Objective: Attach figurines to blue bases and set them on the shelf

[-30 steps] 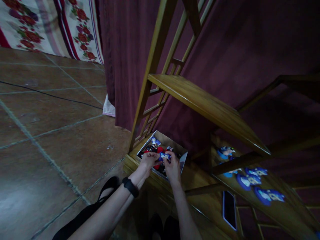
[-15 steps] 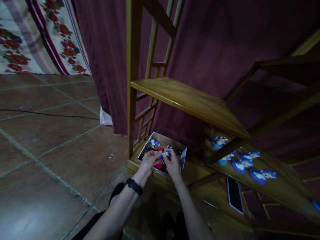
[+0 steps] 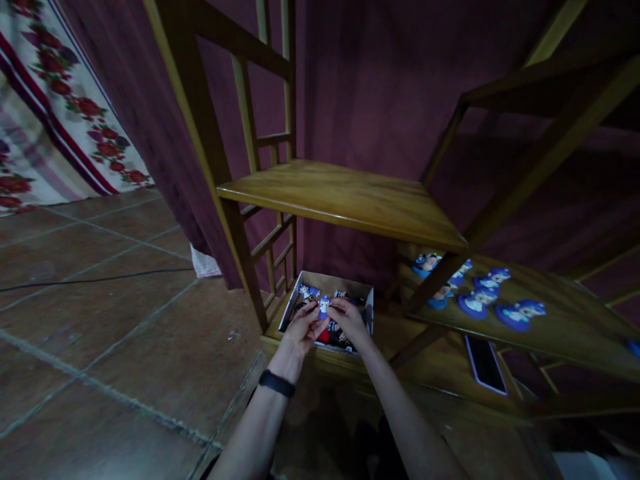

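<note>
Both hands meet over an open cardboard box (image 3: 301,280) of small toy figures on the lowest wooden shelf. My left hand (image 3: 301,331), with a black band on its wrist, and my right hand (image 3: 349,320) pinch a small blue and white figure (image 3: 323,305) between their fingertips, just above the box. More figures in red, black and blue lie inside the box under the hands.
Several blue figures (image 3: 480,300) lie in a row on a wooden shelf to the right, with a phone (image 3: 484,365) on the board below. A bare wooden shelf (image 3: 345,198) hangs above the box. A maroon curtain (image 3: 370,87) is behind; tiled floor (image 3: 100,320) with a black cable (image 3: 90,280) lies left.
My head has turned right and the view swung with it. The hands stayed over the box and have lifted the small blue figure a little, upright between the fingertips.
</note>
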`<act>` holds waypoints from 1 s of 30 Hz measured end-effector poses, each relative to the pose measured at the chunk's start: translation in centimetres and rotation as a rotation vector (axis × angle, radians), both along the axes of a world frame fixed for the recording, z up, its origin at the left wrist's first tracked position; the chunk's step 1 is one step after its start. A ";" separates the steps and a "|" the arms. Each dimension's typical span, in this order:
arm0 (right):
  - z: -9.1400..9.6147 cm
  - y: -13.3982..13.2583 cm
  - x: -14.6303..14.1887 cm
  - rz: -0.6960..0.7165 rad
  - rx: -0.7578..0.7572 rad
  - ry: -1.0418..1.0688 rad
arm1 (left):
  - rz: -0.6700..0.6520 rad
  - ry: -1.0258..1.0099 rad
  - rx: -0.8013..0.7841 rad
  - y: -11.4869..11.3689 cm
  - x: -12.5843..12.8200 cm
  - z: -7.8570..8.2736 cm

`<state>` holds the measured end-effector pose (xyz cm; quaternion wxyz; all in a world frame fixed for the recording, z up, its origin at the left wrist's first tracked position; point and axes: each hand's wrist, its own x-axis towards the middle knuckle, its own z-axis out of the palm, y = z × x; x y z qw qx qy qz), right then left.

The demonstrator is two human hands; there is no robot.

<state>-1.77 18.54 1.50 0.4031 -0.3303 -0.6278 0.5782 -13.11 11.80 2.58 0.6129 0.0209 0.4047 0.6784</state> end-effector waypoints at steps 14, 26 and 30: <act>0.3 0.6 0.9 0.001 -0.008 -0.074 | 0.059 0.137 -0.062 -0.3 0.6 0.6; 0.0 0.3 1.1 -0.062 0.039 -0.133 | 0.042 0.057 -0.095 -0.1 0.6 -0.4; 0.8 -0.4 1.7 -0.015 -0.033 -0.020 | -0.011 0.045 -0.007 -0.5 0.5 0.5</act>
